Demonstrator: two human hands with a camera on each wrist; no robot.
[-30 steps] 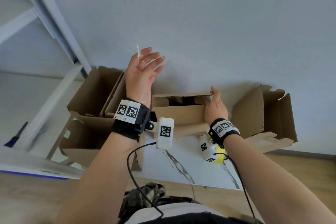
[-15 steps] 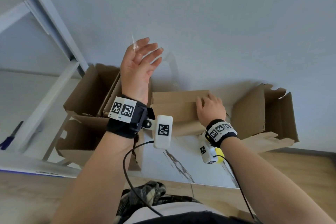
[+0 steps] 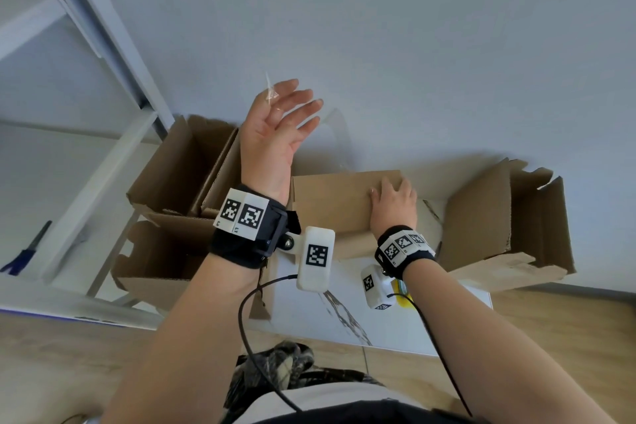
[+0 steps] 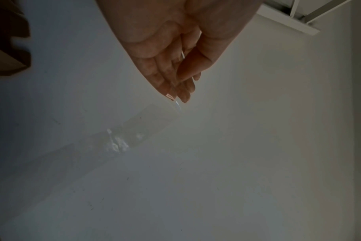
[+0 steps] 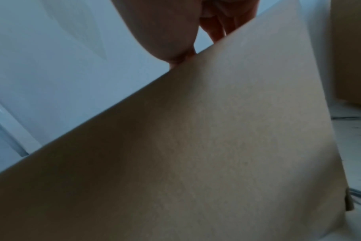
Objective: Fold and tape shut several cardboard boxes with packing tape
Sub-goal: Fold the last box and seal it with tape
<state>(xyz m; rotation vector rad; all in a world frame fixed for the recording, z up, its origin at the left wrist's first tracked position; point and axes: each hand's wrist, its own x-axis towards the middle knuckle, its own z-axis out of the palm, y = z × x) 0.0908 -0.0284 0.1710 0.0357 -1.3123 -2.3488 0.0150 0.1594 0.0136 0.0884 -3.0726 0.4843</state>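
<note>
right hand point(image 3: 392, 205) lies flat on the closed brown cardboard box point(image 3: 330, 206); left hand point(image 3: 275, 134) is raised, fingers spread (a clear tape strip point(image 4: 134, 130) clinging to them)

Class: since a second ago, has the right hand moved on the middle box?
Yes. The right hand moved from the box's open top edge onto its closed flap.
</note>
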